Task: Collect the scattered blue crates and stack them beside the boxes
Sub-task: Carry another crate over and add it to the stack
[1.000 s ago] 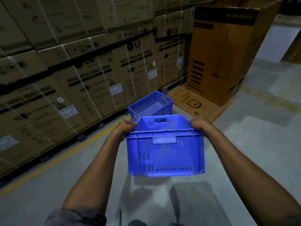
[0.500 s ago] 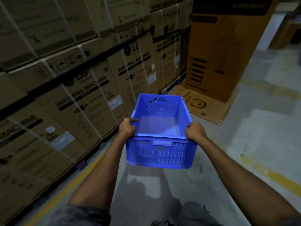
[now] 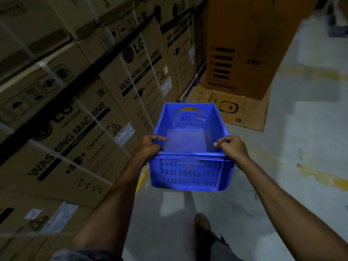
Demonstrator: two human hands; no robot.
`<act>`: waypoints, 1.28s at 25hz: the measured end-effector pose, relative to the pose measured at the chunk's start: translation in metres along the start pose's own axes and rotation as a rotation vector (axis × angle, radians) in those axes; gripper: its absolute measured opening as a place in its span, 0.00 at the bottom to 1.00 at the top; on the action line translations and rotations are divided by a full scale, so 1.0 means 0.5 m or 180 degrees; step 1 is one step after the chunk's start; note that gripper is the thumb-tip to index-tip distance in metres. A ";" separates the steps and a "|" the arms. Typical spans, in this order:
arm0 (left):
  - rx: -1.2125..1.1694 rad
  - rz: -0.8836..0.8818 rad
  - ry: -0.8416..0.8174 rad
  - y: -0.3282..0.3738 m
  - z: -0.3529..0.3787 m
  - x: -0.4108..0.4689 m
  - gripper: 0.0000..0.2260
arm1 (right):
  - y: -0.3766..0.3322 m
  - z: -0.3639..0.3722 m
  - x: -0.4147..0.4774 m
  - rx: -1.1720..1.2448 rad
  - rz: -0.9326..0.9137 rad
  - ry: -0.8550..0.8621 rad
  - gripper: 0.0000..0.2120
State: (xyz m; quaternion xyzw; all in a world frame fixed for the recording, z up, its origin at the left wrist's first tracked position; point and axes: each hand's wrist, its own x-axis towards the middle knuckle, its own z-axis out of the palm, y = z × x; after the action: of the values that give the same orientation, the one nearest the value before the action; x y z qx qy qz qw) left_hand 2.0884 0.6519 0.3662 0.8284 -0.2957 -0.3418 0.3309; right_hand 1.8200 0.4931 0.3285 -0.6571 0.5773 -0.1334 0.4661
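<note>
Head view: a blue crate point(image 3: 190, 147) is held up, just right of the washing machine boxes point(image 3: 105, 102).
Grip: left hand point(image 3: 151, 146) and right hand point(image 3: 233, 149) squeeze its near rim.
Feel: empty, probably light and stiff.
Hold: both near corners.

Blue crate against brown cardboard and a grey floor

The crate point(image 3: 190, 147) is a vivid, uniform blue, its end walls patterned with rows of short vertical slots. The washing machine cartons point(image 3: 116, 80) are dull brown with bold black lettering, black round logos, small white labels and pale straps crossing them. The tall box point(image 3: 244, 44) is a warmer orange-brown with a column of black bars. The flat cardboard sheet point(image 3: 241, 112) is tan with a black outline drawing. The floor point(image 3: 310, 132) is mottled grey with worn yellow lines point(image 3: 318, 175).
</note>
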 end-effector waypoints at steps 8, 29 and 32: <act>0.0015 0.0595 -0.0939 -0.041 -0.197 0.244 0.17 | -0.125 0.127 0.092 -0.0646 -0.0212 -0.0672 0.30; 0.1091 0.1903 -0.1307 -0.386 -0.004 0.799 0.15 | 0.057 0.497 0.273 -0.0813 -0.0114 0.1321 0.18; 0.1060 0.1975 -0.1238 -0.404 0.008 0.768 0.14 | 0.102 0.532 0.291 -0.0816 -0.0062 0.1247 0.14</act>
State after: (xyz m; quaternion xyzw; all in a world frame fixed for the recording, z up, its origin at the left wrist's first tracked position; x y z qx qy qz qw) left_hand 2.3656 0.4980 0.0701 0.6619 -0.6402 -0.3236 0.2175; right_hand 2.0209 0.4916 0.0956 -0.6780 0.6626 -0.1885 0.2566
